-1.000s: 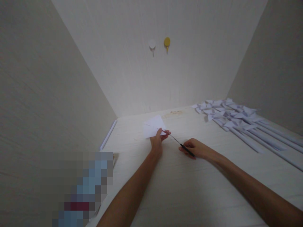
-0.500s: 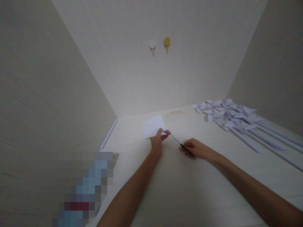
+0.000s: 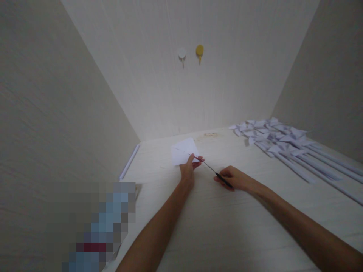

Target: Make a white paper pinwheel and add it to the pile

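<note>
A small square sheet of white paper [image 3: 184, 149], with a faint line running across it, is pinched near its right corner by my left hand [image 3: 188, 170], thumb on top and fingers underneath. My right hand [image 3: 231, 178] is closed around the black handle of what look like scissors [image 3: 224, 180], seen edge-on. Their thin metal blades point up and left and meet the paper's corner beside my left fingertips. How far the blades reach into the sheet cannot be made out.
Several white paper pinwheels on rolled paper sticks [image 3: 278, 139] lie piled on the right of the pale surface [image 3: 227, 226]. A white rolled tube [image 3: 129, 161] lies along the left wall. One white hook [image 3: 182, 54] and one yellow hook [image 3: 200, 51] are on the back wall. A pixelated object [image 3: 110, 215] stands lower left.
Hardly anything differs. Both hands, the paper and the scissors keep nearly the same places, and the view has shifted very slightly.
</note>
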{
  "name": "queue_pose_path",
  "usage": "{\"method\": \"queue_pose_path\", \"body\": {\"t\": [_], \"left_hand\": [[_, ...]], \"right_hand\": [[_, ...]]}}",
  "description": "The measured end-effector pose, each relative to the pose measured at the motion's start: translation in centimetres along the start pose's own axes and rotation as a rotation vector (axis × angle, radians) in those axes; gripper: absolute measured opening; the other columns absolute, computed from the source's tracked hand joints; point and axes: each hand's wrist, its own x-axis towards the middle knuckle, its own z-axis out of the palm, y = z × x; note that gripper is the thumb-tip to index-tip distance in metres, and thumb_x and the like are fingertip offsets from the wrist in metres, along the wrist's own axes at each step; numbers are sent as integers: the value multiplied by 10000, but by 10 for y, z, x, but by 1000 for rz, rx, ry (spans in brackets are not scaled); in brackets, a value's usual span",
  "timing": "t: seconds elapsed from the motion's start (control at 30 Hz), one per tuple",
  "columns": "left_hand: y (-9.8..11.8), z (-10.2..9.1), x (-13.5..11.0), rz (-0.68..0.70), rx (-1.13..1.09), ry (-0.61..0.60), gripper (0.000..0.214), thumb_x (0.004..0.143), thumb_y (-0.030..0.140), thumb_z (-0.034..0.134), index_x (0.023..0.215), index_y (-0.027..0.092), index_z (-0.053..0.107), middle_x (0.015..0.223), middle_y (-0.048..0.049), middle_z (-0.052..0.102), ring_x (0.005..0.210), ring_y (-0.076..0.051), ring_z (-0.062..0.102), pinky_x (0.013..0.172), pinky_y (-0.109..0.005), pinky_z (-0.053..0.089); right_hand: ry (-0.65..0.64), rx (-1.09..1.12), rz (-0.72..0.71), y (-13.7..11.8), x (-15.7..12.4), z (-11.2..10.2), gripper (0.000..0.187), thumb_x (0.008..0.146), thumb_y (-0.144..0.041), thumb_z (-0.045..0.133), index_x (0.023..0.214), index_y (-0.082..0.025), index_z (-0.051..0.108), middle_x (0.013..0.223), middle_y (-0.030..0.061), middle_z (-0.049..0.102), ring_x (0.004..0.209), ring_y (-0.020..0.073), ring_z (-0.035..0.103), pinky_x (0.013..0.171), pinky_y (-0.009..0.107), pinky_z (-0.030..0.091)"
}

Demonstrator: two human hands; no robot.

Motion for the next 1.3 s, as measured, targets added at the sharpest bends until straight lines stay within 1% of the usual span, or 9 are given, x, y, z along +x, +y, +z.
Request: {"method": "queue_pose_path", "body": {"t": [0.33, 0.53, 0.87, 1.03, 1.3], "left_hand": [[2, 1, -1, -2, -5, 3, 142, 641, 212, 561, 733, 109, 529, 567, -23, 622, 509, -139, 608, 494, -219, 451], [3, 2, -3, -1, -7, 2, 138, 643, 210, 561, 733, 109, 533, 566, -22, 623, 516, -138, 609, 493, -216, 453], [0, 1, 0, 0, -18, -4, 139, 642, 210, 566, 727, 104, 536, 565, -26, 627, 509, -134, 608, 482, -207, 453], [1, 1, -1, -15, -17, 15, 137, 643, 199, 561, 736, 104, 532, 561, -26, 628, 504, -135, 608, 471, -201, 449], [0, 0, 0, 2, -4, 1, 129, 644, 204, 560, 727, 107, 539, 571, -31, 630, 521, -136, 612, 477, -203, 453]], "right_hand": [[-5, -13, -2, 4, 3, 1, 478, 709, -532, 454, 405, -168, 399, 353, -27, 407, 348, 68, 336, 393, 207, 256], [1, -23, 6, 0, 1, 0, 482, 711, -528, 457, 395, -173, 379, 345, -32, 387, 343, 66, 323, 388, 209, 251], [-7, -25, -22, 2, 1, 0, 475, 726, -515, 445, 403, -172, 385, 354, -26, 405, 353, 69, 332, 401, 210, 258], [-20, 6, -24, 5, 3, 0, 469, 731, -517, 437, 418, -171, 388, 357, -29, 404, 357, 69, 338, 406, 207, 269], [-21, 13, -17, 5, 3, 0, 452, 735, -509, 433, 440, -167, 408, 358, -29, 408, 351, 67, 336, 396, 205, 257]]}}
